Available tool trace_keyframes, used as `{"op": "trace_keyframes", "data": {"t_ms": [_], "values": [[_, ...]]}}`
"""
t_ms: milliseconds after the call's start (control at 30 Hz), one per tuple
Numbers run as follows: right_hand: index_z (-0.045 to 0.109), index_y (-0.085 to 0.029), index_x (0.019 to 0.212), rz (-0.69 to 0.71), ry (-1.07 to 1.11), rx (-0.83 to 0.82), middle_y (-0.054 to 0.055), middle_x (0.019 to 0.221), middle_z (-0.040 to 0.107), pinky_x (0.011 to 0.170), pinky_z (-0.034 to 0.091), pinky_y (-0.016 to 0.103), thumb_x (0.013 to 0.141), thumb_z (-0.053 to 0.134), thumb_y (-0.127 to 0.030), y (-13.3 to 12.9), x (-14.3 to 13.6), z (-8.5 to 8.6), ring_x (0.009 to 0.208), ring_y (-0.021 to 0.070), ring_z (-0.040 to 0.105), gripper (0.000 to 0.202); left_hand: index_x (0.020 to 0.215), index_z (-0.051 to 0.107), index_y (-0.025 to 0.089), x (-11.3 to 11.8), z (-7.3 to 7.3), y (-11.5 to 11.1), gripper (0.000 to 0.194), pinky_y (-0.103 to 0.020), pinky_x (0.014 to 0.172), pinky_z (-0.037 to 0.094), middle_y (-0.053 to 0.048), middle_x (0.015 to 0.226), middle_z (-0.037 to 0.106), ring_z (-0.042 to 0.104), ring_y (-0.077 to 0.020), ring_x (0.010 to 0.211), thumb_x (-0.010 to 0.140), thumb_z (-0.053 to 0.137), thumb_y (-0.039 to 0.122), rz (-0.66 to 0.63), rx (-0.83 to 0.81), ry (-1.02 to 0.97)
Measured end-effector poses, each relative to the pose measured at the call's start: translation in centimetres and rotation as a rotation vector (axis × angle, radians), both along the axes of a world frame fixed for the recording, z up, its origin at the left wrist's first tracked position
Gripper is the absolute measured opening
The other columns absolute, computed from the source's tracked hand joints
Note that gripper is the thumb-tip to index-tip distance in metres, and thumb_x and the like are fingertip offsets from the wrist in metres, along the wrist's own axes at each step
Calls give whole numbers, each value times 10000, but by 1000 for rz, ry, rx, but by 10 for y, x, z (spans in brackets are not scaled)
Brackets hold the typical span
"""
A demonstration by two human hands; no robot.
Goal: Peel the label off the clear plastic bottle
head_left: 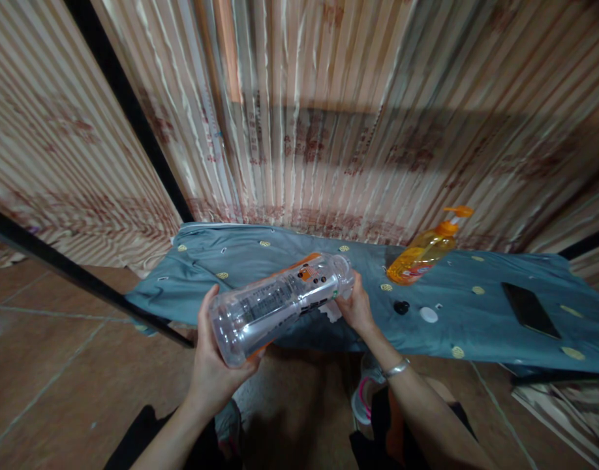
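Observation:
A clear plastic bottle [280,303] with a printed label is held tilted above the near edge of the cloth. My left hand [216,372] wraps round its broad base end. At the neck, my right hand [357,305] is closed round the bottle, and a bit of white tissue [331,312] shows just below that hand. To the right of it on the cloth lie a small black piece [401,307] and a round white cap [429,314]. Farther back stands an orange pump bottle [424,254] part filled with yellow-orange liquid.
The narrow bench or bed is covered in blue-green cloth [299,245] with yellow patterns. A dark phone [530,309] lies toward its right end. Striped curtains [319,163] hang behind, and a black metal bar [94,277] crosses at the left. Brown tiled floor [49,352] shows below.

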State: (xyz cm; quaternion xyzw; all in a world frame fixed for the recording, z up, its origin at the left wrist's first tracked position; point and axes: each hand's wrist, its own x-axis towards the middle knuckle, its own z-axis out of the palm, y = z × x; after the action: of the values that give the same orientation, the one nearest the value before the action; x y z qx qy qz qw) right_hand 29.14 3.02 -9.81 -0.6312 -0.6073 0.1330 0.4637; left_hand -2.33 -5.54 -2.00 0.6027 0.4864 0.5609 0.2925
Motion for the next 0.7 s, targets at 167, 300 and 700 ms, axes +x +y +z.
{"op": "trace_keyframes", "data": {"t_ms": [167, 300, 700], "values": [[468, -179, 1380, -2, 1, 27, 148, 1198, 759, 866, 627, 421, 824, 629, -407, 1, 0, -3, 1034, 301, 760, 622, 1556, 334, 278, 1, 0, 0, 1202, -455, 899, 671, -71, 1223, 682, 744, -335, 1040, 529, 960, 293, 20, -12, -2], [478, -160, 1376, 9, 20, 30, 158, 1209, 752, 884, 624, 432, 826, 629, -411, 0, -1, -1, 1049, 302, 753, 623, 1569, 301, 263, 5, 2, 0, 1169, -454, 917, 655, -82, 1230, 674, 747, -310, 1030, 593, 936, 355, 23, 32, 34], [494, -167, 1369, -12, 34, -4, 163, 1200, 764, 867, 622, 430, 813, 637, -446, 0, 0, 0, 1045, 328, 761, 639, 1587, 241, 260, -2, -3, 1, 1198, -474, 962, 636, -111, 1306, 630, 730, -316, 1097, 620, 940, 369, -33, 2, 48]]}}
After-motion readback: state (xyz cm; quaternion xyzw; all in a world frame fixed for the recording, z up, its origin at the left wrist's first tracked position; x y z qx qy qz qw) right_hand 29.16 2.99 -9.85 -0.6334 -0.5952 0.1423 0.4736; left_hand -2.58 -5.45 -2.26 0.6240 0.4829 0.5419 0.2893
